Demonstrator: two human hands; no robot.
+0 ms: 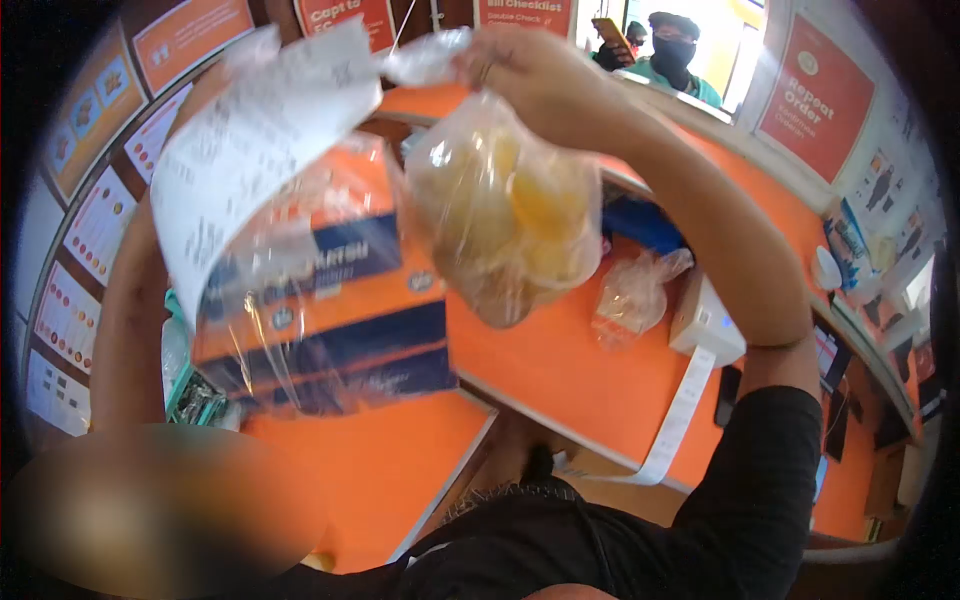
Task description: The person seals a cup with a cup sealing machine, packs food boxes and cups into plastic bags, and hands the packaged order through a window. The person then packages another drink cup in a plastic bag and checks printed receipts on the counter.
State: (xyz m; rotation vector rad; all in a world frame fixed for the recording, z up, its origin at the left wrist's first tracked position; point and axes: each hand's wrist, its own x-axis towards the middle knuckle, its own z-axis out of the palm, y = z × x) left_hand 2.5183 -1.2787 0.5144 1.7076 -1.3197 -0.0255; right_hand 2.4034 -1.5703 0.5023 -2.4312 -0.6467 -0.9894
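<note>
A clear plastic bag (pixel 320 290) with orange and dark-blue boxes inside hangs in the air on the left. My left hand (pixel 203 92) is at its top, closed and largely hidden behind a long printed receipt (pixel 250 150). The receipt curls down over the front of that bag. On the other side, my right hand (pixel 525 75) grips the twisted neck of a second clear plastic bag (pixel 500 210). Yellow and pale rounded contents show through it. The two bags hang side by side above the orange counter.
A small tied plastic bag (pixel 635 295) lies on the orange counter (pixel 540 350) beside a white receipt printer (pixel 705 320). A paper strip (pixel 680 420) trails from the printer near a dark phone (pixel 728 395). A masked person (pixel 675 60) holding a phone stands beyond the window opening.
</note>
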